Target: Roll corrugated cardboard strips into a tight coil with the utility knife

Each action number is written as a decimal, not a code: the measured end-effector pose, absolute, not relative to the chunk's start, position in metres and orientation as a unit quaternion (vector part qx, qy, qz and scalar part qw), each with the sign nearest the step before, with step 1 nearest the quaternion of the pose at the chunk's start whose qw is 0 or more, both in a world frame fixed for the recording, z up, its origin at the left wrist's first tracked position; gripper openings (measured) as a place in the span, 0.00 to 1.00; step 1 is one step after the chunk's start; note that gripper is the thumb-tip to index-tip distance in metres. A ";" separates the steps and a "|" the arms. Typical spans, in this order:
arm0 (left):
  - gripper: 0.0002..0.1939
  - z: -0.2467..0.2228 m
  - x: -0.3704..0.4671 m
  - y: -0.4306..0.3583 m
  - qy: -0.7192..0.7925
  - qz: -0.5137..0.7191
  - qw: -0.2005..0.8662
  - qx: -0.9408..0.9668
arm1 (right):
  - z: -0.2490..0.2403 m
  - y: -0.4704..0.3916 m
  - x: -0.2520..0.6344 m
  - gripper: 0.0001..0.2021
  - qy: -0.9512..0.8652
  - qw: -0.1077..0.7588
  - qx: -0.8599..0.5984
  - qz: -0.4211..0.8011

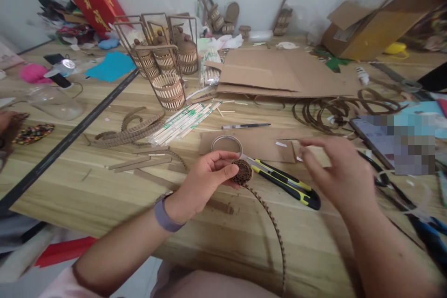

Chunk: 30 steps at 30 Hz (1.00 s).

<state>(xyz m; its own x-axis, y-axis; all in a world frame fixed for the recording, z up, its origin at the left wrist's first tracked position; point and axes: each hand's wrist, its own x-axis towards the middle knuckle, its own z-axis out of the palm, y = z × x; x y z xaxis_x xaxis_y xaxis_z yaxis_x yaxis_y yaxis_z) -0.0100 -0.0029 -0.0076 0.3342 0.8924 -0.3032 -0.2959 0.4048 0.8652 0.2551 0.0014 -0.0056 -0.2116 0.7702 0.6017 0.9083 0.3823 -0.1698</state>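
My left hand [206, 179] is closed round a coil of corrugated cardboard strip [242, 172], its thumb pressed on the edge. The strip's loose tail [274, 223] curves down past the table's front edge. My right hand [340, 172], a little blurred, has thumb and forefinger drawn together over the right end of a flat cardboard piece [258, 142]. Small white strips [281, 144] lie on that cardboard near the fingertips; whatever is pinched is too small to make out. A yellow-and-black utility knife [286, 184] lies between my hands, beside a tape roll [226, 138].
A pen [246, 126], packets of wooden sticks [186, 121] and cardboard strips [129, 135] lie beyond my left hand. Small cardboard-and-stick lanterns [169, 91] stand behind. Large cardboard sheets [258, 70] lie at the back; a phone [380, 144] and scissors [401, 200] are at right.
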 end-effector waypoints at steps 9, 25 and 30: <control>0.23 -0.005 -0.010 0.000 0.406 0.429 0.756 0.282 | -0.010 -0.023 0.194 0.11 -0.867 0.389 -0.310 0.009; 0.20 -0.003 -0.024 0.013 0.405 0.402 0.765 0.300 | -0.005 -0.032 0.196 0.10 -0.885 0.373 -0.279 0.007; 0.20 -0.004 -0.026 0.014 0.419 0.402 0.748 0.321 | 0.005 -0.033 0.197 0.10 -0.876 0.386 -0.288 0.011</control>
